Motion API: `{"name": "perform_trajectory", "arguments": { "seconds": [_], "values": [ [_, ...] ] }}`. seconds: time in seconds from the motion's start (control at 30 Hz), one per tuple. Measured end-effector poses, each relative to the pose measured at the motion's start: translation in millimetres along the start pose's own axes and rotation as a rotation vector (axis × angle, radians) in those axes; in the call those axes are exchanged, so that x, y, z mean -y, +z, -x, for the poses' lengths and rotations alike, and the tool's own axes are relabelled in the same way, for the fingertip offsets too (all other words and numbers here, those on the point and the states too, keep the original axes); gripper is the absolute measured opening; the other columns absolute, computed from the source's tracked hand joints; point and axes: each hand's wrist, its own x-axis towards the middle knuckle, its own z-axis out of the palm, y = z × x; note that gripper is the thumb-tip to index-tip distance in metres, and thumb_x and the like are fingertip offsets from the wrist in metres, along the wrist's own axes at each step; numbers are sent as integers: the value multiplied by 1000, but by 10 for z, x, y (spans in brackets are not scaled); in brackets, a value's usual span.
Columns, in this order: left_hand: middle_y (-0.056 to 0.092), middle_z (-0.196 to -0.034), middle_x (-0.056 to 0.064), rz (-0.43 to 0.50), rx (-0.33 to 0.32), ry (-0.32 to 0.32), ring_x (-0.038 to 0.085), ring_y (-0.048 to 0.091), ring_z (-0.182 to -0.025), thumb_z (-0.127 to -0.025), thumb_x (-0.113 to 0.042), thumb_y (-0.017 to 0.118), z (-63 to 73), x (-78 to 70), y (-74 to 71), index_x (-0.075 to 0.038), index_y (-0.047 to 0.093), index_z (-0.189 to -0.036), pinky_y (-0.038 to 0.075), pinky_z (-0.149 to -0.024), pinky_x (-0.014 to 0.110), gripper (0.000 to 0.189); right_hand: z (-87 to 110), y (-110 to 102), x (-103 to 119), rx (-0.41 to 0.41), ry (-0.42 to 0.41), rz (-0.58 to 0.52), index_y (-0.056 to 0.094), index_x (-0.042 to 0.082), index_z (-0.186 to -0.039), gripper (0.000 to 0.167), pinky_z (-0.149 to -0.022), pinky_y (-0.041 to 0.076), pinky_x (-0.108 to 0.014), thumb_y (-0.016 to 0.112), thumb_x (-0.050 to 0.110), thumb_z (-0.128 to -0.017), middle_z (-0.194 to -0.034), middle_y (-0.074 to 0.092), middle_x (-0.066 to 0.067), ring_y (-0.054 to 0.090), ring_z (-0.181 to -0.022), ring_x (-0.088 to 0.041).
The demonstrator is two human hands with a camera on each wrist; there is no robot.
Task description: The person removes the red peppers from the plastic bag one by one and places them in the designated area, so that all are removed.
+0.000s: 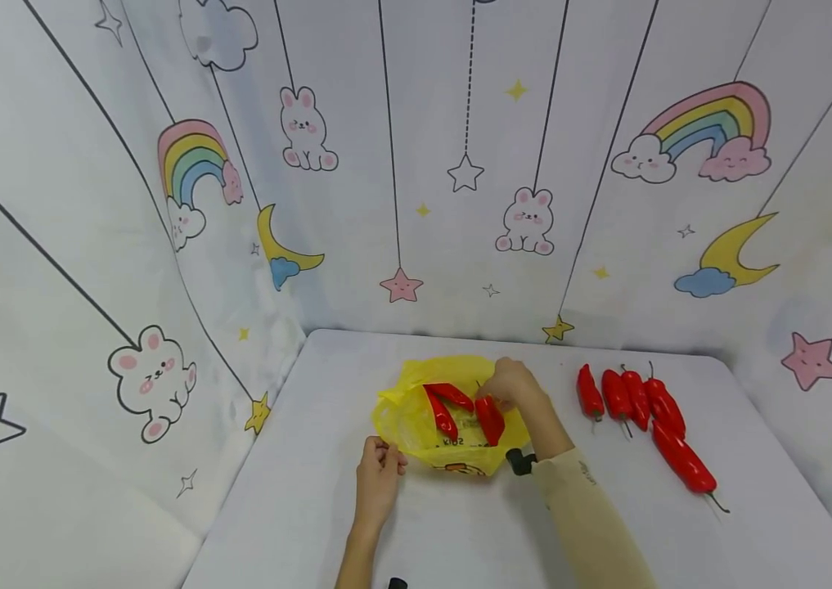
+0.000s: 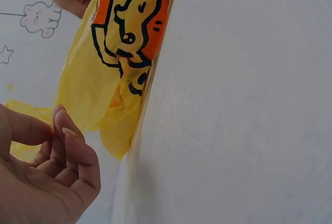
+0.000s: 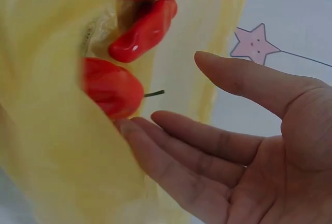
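A yellow plastic bag [image 1: 426, 460] with a printed cartoon lies on the white table, its mouth spread. Inside it, three red peppers show: a pair on the left [image 1: 442, 413] and one on the right [image 1: 490, 421]. My left hand [image 1: 379, 478] pinches the bag's near-left edge between thumb and fingers, as the left wrist view shows. At the bag's right side is my right hand [image 1: 513, 384]. In the right wrist view its fingers [image 3: 192, 156] are extended, thumb apart, close by the stem end of a pepper [image 3: 116, 89]; nothing is gripped.
Several more red peppers [image 1: 616, 394] lie on the table [image 1: 298, 491] to the right of the bag, one [image 1: 683, 458] lying aslant nearer the front. A white patterned curtain [image 1: 445, 229] stands behind the table and along both sides.
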Motion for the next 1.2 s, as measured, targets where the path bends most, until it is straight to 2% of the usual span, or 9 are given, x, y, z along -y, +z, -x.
{"name": "perform_trajectory", "arguments": {
  "seconds": [0.27, 0.4, 0.67, 0.87, 1.03, 1.2],
  "values": [
    [68, -85, 5, -20, 0, -2, 16, 63, -74, -110, -12, 52, 8, -9, 0, -5, 53, -111, 54, -67, 26, 8, -45, 96, -100, 9, 49, 20, 62, -4, -115, 48, -77, 63, -41, 88, 21, -83, -99, 64, -15, 70, -90, -34],
    [68, -83, 5, -28, -1, 6, 16, 63, -73, -110, -12, 52, 3, -7, 2, -4, 53, -110, 53, -66, 25, 8, -50, 116, -112, 19, 71, 13, 62, -4, -120, 51, -78, 63, -41, 88, 19, -83, -101, 64, -15, 71, -90, -35],
    [67, -82, 5, -24, 7, 1, 15, 62, -72, -110, -13, 53, 5, -19, -4, -3, 52, -110, 50, -65, 23, 10, -106, 190, -166, 2, 52, 137, 65, 0, -109, 45, -69, 60, -37, 91, 20, -79, -94, 65, -11, 74, -76, -31],
    [67, -83, 5, -20, 14, -3, 15, 63, -73, -110, -13, 53, 16, -36, -9, -3, 52, -110, 51, -66, 23, 10, -134, 262, -208, -22, 44, 246, 68, 2, -107, 43, -73, 50, -40, 91, 26, -80, -87, 66, -9, 66, -75, -27],
    [67, -84, 6, -18, 15, -5, 16, 63, -74, -110, -13, 53, 20, -37, -8, -3, 51, -111, 51, -66, 23, 10, -144, 283, -220, -21, 52, 250, 69, 2, -109, 46, -80, 48, -44, 92, 28, -79, -88, 66, -8, 65, -80, -26],
    [67, -83, 6, -15, 14, -4, 16, 63, -73, -110, -13, 53, 21, -32, -7, -2, 51, -111, 51, -66, 23, 11, -162, 281, -234, -12, 49, 245, 70, 2, -108, 44, -76, 50, -42, 92, 27, -79, -89, 66, -8, 65, -78, -26]
  ]
}}
